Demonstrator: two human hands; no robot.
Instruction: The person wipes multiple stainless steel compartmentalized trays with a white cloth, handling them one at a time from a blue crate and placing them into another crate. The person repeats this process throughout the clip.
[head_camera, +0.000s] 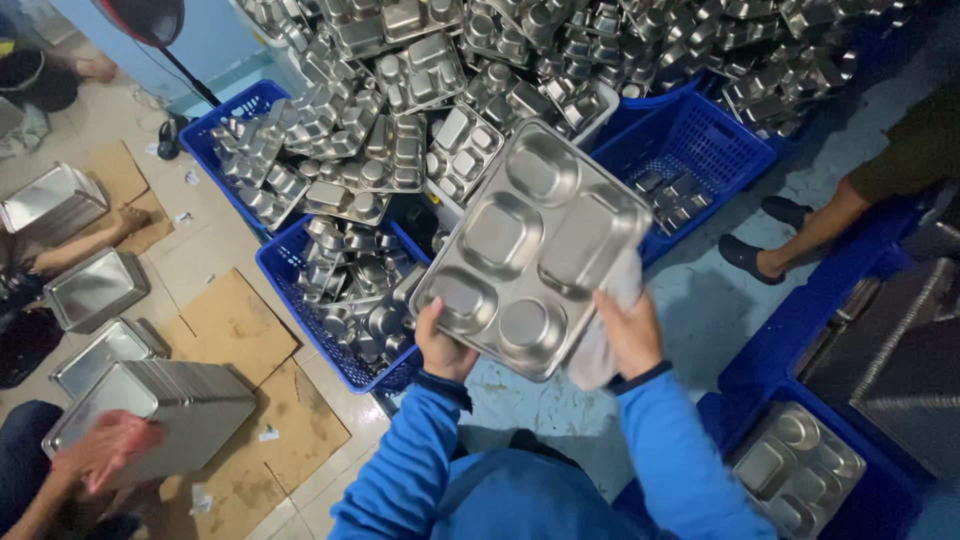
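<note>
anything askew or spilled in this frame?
Yes. The steel trays behind the held tray lie in a loose, tilted heap that overflows the blue crates, not stacked. Torn cardboard and paper scraps litter the floor. The held tray shows no visible damage.

The cloth (605, 345) is mostly hidden: it is pressed between the right hand (628, 333) and the underside of the steel tray (532, 250), so only a pale fold shows at the tray's edge. The left hand (441, 345) shows its back and thumb; its fingers are behind the tray. At lower left, a co-worker's hand (105, 448) on a stack of flat pans (155, 410) is blurred, perhaps gloved in pink. The pile of trays (520, 60) runs off the top edge. A standing person's legs (800, 235) are cut at the right edge. The tray in the lower-right crate (800, 470) is partly cropped.
</note>
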